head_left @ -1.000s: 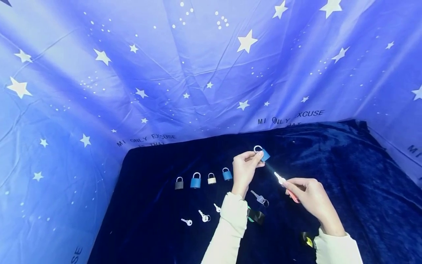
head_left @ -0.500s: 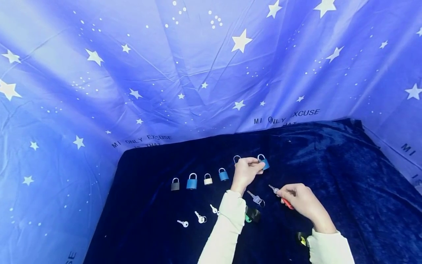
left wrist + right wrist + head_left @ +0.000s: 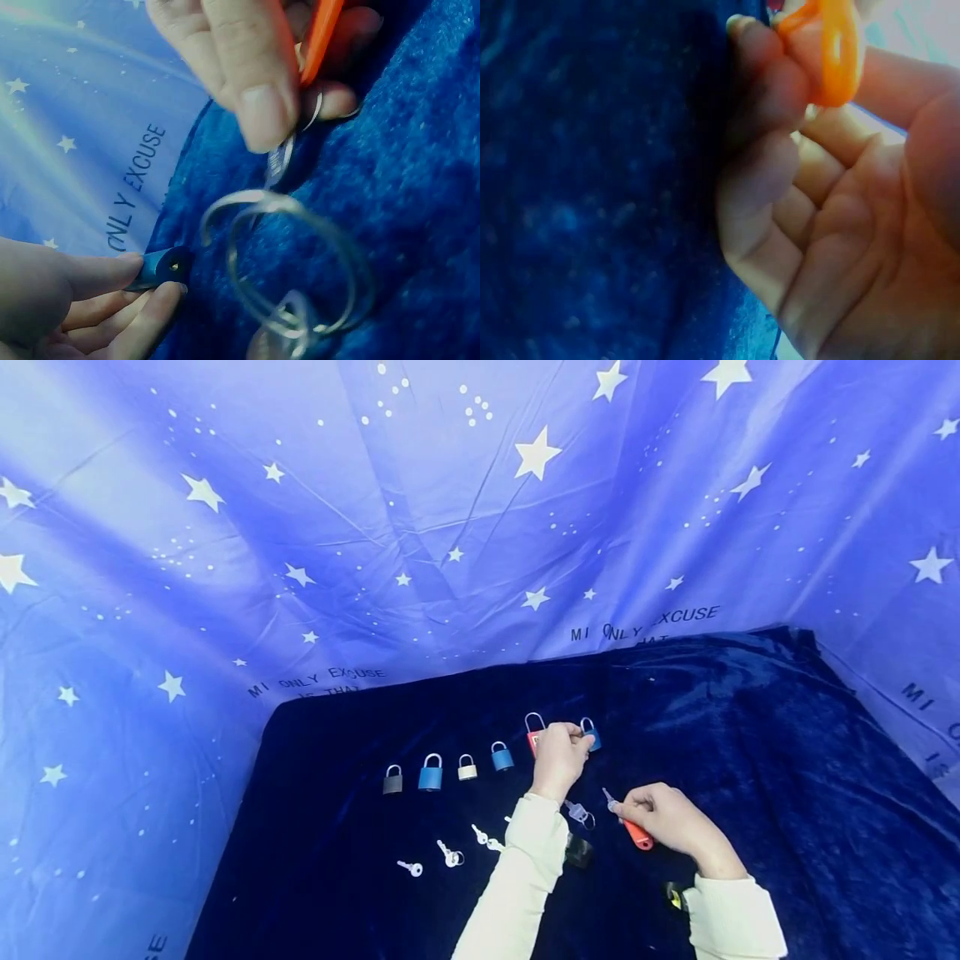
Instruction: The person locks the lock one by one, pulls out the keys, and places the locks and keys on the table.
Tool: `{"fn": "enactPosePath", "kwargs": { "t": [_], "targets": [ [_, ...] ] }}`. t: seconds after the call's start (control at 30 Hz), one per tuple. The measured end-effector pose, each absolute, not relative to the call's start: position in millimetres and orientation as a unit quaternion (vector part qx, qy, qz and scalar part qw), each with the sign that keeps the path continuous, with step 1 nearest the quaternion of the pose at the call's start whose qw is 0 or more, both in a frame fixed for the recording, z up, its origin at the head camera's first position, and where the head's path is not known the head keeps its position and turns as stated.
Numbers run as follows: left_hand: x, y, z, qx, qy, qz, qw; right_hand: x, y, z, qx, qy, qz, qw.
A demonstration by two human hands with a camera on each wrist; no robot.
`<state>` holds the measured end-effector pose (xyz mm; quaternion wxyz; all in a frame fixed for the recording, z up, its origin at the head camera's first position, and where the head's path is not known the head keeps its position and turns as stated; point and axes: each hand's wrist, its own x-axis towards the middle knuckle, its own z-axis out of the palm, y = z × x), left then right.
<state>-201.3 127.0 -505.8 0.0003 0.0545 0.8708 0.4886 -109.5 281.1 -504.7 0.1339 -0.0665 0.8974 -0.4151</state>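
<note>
In the head view my left hand [image 3: 558, 762] pinches a small blue padlock [image 3: 596, 742] low over the dark blue cloth. The left wrist view shows the padlock's keyhole end [image 3: 174, 267] turned toward the camera, between thumb and fingers. To the right and nearer, my right hand [image 3: 667, 818] pinches a silver key [image 3: 609, 798], its tip pointing up and left, apart from the padlock. An orange-red tag [image 3: 639, 837] hangs from that key below the fingers. Partly behind my left hand is a red padlock [image 3: 533, 738] with a long shackle.
Left of the hands, a grey padlock [image 3: 393, 784], a larger blue padlock [image 3: 431, 777], a brass padlock [image 3: 467, 772] and another blue padlock [image 3: 502, 759] stand in a row. Several keys [image 3: 451, 857] lie nearer. A ringed key [image 3: 577, 812] lies between the hands. Starry fabric [image 3: 420, 527] rises behind.
My left hand has lowered the blue padlock toward the cloth, and the red padlock has come into view beside it. My right hand has moved down and left with the key.
</note>
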Motion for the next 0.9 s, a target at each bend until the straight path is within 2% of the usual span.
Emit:
{"fn": "enactPosePath", "kwargs": {
  "t": [0.23, 0.5, 0.7, 0.9],
  "targets": [
    [-197.7, 123.1, -508.1, 0.047, 0.892, 0.448, -0.035, -110.7, 274.4, -506.2, -0.077, 0.905, -0.398, 0.126],
    [-196.1, 116.3, -504.3, 0.063, 0.89, 0.452, -0.008, -111.1, 271.2, -505.7, -0.041, 0.911, -0.391, 0.126],
    [-189.7, 106.0, -500.0, 0.083, 0.905, 0.418, -0.016, -109.5, 272.8, -504.2, -0.039, 0.914, -0.388, 0.115],
    [-180.0, 84.6, -489.7, 0.1, 0.886, 0.453, -0.029, -109.1, 276.9, -503.7, -0.024, 0.927, -0.363, 0.09]
  ]
}}
